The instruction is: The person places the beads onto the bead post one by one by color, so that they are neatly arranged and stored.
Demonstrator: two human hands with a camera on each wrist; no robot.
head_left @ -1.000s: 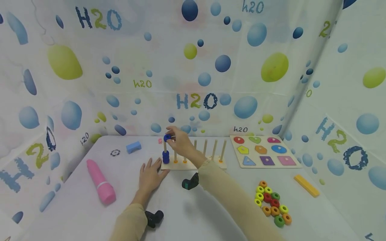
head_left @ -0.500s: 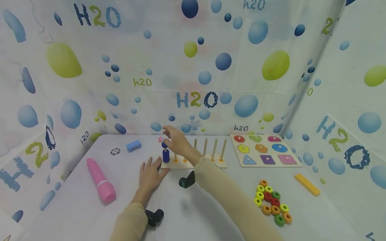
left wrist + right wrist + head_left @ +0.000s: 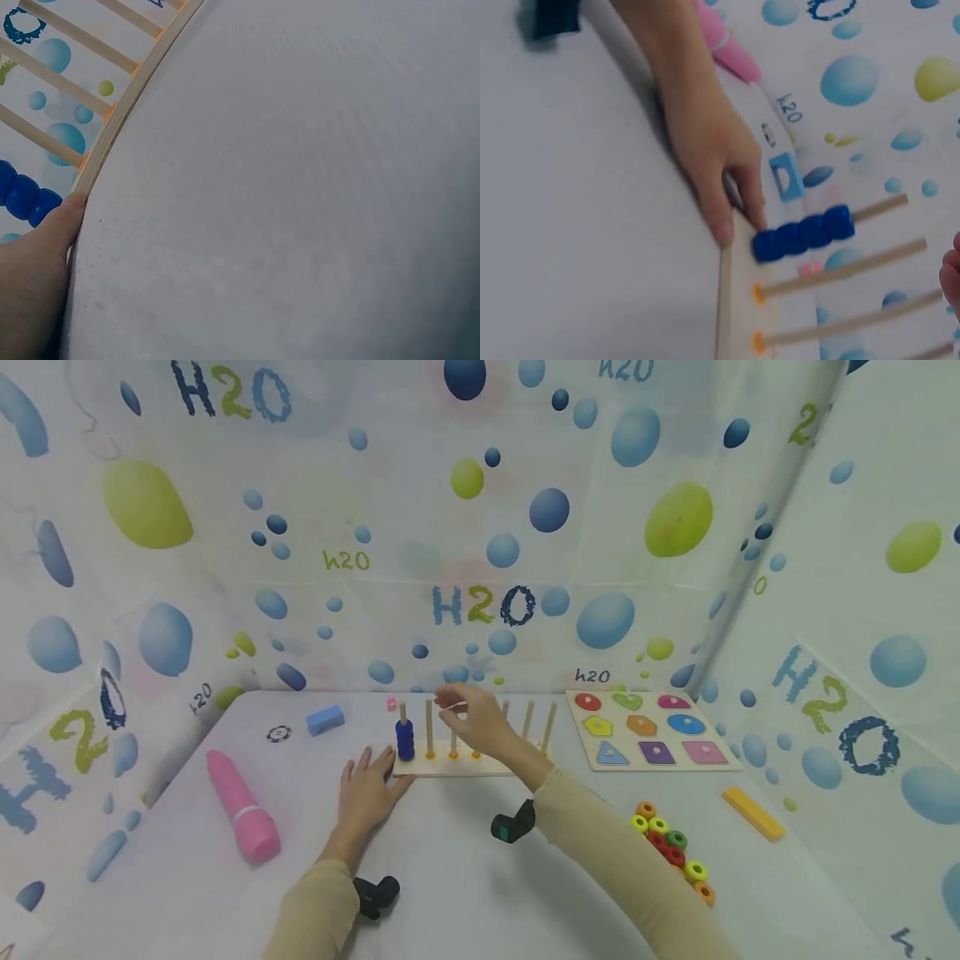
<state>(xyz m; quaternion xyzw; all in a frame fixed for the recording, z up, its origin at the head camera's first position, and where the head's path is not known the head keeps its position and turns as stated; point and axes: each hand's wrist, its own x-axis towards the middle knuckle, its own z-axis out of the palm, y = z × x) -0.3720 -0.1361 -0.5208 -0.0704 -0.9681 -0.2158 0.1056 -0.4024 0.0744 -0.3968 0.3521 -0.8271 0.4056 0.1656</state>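
A wooden peg board [image 3: 442, 767] with a row of upright pegs stands at the back middle of the table. Several blue rings [image 3: 405, 741] are stacked on its leftmost peg; the other visible pegs carry no rings. My left hand [image 3: 367, 795] rests at the board's left end, its thumb touching the front edge and the other fingers stretched forward beside it. In the right wrist view, thumb and finger of the left hand [image 3: 712, 146] straddle the base's corner. My right hand [image 3: 480, 720] hovers over the middle pegs, fingers loosely bent, holding nothing.
Loose coloured rings [image 3: 676, 857] lie at right, partly behind the right sleeve. A shape puzzle [image 3: 652, 739] and a yellow block [image 3: 753, 814] are on the right. At left are a pink bat-like toy [image 3: 243, 810], a blue block [image 3: 325, 720] and a chip [image 3: 279, 734].
My right hand has let go of a blue ring, which dropped down the leftmost peg onto the stack. That hand has moved right. The left hand stays at the board.
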